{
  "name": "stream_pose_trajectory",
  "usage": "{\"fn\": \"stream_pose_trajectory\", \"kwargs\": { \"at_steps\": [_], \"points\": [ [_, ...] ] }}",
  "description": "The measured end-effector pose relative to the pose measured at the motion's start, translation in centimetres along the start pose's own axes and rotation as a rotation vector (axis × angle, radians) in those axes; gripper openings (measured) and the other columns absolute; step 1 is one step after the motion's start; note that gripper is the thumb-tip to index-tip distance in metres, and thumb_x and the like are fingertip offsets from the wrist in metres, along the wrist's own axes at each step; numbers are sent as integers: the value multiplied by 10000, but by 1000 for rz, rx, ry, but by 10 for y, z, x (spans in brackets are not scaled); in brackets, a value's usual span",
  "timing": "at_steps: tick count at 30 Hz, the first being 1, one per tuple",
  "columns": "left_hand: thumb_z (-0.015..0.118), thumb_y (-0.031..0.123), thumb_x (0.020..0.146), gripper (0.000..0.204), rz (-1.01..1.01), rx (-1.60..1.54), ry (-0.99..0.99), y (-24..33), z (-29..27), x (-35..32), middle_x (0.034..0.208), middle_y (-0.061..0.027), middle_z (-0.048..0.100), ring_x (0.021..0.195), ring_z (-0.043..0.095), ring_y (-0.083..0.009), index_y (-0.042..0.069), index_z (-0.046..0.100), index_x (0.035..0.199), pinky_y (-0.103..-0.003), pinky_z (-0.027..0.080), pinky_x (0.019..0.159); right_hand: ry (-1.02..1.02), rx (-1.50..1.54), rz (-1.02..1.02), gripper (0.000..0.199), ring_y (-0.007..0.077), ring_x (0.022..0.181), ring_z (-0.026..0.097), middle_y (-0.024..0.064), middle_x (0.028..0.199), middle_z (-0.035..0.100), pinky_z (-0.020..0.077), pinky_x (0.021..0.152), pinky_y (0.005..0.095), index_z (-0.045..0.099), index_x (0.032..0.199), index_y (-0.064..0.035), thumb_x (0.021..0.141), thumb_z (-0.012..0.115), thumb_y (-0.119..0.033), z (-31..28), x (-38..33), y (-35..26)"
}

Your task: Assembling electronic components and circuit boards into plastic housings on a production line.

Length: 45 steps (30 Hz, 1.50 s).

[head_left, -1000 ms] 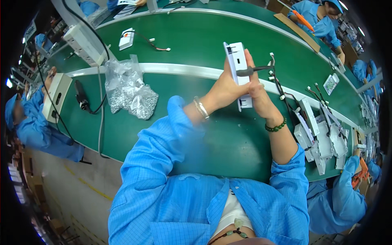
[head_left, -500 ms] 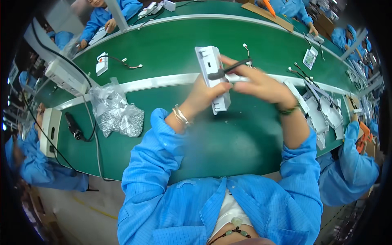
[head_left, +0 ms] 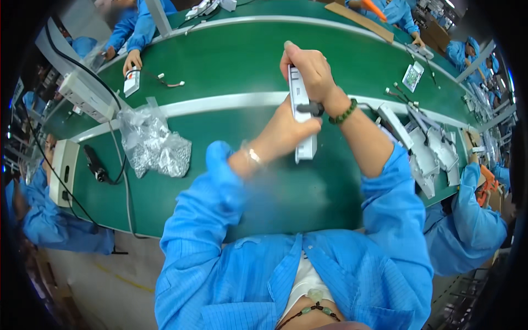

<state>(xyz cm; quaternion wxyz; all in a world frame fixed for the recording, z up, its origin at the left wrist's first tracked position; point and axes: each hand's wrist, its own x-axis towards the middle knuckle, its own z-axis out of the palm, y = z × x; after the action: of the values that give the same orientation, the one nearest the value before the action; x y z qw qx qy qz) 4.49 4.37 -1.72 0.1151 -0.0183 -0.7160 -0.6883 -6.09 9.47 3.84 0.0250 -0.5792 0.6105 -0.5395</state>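
Observation:
A long white plastic housing [head_left: 301, 99] is held up on a slant over the middle of the bench, its narrow side showing. My left hand [head_left: 280, 131] is closed around its middle, with the thumb across the near side. At the far end my right hand [head_left: 311, 69] is wrapped over the housing, fingers partly hidden behind it. A thick black cable stub [head_left: 311, 108] sticks out from the housing between my hands. The near end of the housing hangs free below my left thumb.
On the left lie a clear bag of small metal parts [head_left: 157, 143], a black handheld tool [head_left: 97, 165] and a pale box [head_left: 64, 171]. White casings with cables [head_left: 426, 151] are piled right. Across the metal rail [head_left: 220, 107], a co-worker's hand [head_left: 132, 59] touches a white unit [head_left: 132, 82].
My right hand has moved from beside the cable to the housing's far end and grips it there. The housing has turned more edge-on. A co-worker's hand has reached the white unit at upper left.

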Motion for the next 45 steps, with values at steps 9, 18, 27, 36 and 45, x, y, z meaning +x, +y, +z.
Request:
{"fn": "stream_pose_trajectory", "kwargs": {
  "at_steps": [9,18,27,36,45],
  "points": [
    [603,338,724,428,236,940,214,3,7,-9,589,-196,557,542,575,-338,-61,486,826,-402,462,508,353,-55,-2,538,134,463,458,53,477,465,343,460,250,524,547,-17,875,328,-396,-37,-1,24],
    [613,340,715,391,191,783,229,-30,-2,5,581,-135,567,486,564,-262,-29,523,806,-348,443,448,278,-118,177,643,167,499,490,58,493,497,380,534,287,538,525,-25,855,298,-522,-27,3,58],
    [591,434,757,449,-151,138,535,-60,-147,66,595,-77,574,397,514,-118,-6,553,834,-199,398,354,85,-298,380,486,142,891,516,50,908,579,392,817,274,584,994,-22,818,491,-466,-166,-59,30],
    [655,393,692,643,55,1363,741,-57,-208,53,1282,-167,337,1182,325,-303,26,447,1177,-395,272,967,-231,-1311,635,443,285,850,548,125,933,580,425,753,372,606,926,-35,727,593,-431,-272,-158,21],
    [650,256,718,546,224,774,168,-12,-59,17,1266,-159,344,1188,326,-274,34,445,1173,-371,264,977,-674,-1247,724,504,299,746,574,159,722,602,400,777,352,605,759,7,729,540,-492,-201,-124,54]
  ]
}}
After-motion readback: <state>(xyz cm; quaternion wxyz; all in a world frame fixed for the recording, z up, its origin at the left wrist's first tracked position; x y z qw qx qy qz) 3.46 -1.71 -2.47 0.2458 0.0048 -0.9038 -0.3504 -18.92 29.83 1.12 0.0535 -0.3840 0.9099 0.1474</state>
